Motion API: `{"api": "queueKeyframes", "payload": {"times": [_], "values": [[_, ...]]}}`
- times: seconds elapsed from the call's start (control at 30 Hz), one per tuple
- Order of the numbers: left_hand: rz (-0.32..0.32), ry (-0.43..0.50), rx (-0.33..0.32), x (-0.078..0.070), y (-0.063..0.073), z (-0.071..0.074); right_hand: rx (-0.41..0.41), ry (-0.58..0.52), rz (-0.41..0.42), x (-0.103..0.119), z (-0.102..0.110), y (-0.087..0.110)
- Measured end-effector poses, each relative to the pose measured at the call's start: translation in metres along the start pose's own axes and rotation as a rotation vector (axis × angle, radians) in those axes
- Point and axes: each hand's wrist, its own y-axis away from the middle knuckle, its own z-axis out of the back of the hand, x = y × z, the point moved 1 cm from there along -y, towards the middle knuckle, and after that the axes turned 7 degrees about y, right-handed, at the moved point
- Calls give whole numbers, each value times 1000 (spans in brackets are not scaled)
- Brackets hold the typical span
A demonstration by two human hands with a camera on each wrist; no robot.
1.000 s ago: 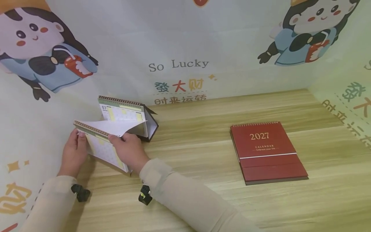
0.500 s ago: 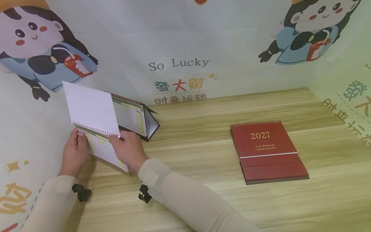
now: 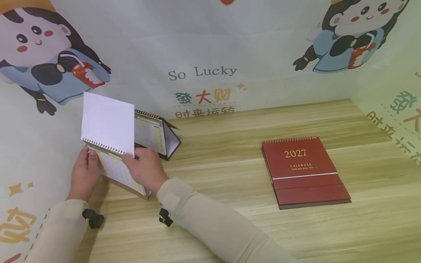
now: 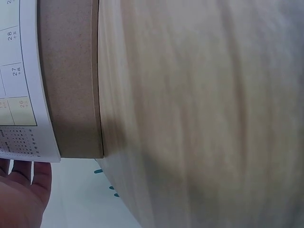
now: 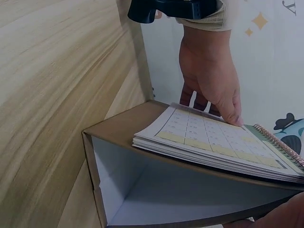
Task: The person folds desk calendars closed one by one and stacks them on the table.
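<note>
A desk calendar (image 3: 118, 170) with a brown board stand is tilted up at the left, with a yellow-and-white month grid showing. One blank white page (image 3: 107, 118) stands up above its spiral. My left hand (image 3: 84, 173) pinches the calendar's left edge, thumb on the page side; the right wrist view shows this left hand (image 5: 209, 71) from across the calendar (image 5: 204, 137). At the upper right corner, by the spiral, my right hand (image 3: 144, 168) grips it with the thumb on top. The left wrist view catches the left fingers (image 4: 42, 180) under the page corner.
Right behind stands a second desk calendar (image 3: 150, 133), partly hidden by the raised page. A red 2027 calendar (image 3: 304, 171) lies on the wood-grain table (image 3: 213, 164) to the right. A printed cloth (image 3: 260, 54) hangs along the back and sides.
The white page, low and slanting to the right a second ago, has swung up above the spiral and now leans slightly less to the left than half a second ago. Both hands stay nearly in place.
</note>
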Motion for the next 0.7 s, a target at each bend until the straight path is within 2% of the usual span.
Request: {"api": "queueKeyframes", "payload": {"times": [0.2, 0.37, 0.47, 0.5, 0.6, 0.7], "values": [[-22, -11, 8, -2, 0, 1, 21, -38, 73, -3, 3, 0], [-17, -31, 47, -3, 0, 6, 52, -57, 70, -5, 3, 1], [12, 10, 50, -8, -1, 13, 61, -62, 75, -5, 2, 2], [20, 36, 47, -12, -2, 16, 62, -68, 74, -5, 1, 2], [53, 228, 39, -30, -4, 26, 64, -74, 69, -5, 2, 2], [48, 476, 56, -53, -7, 36, 61, -68, 59, -6, 3, 2]]}}
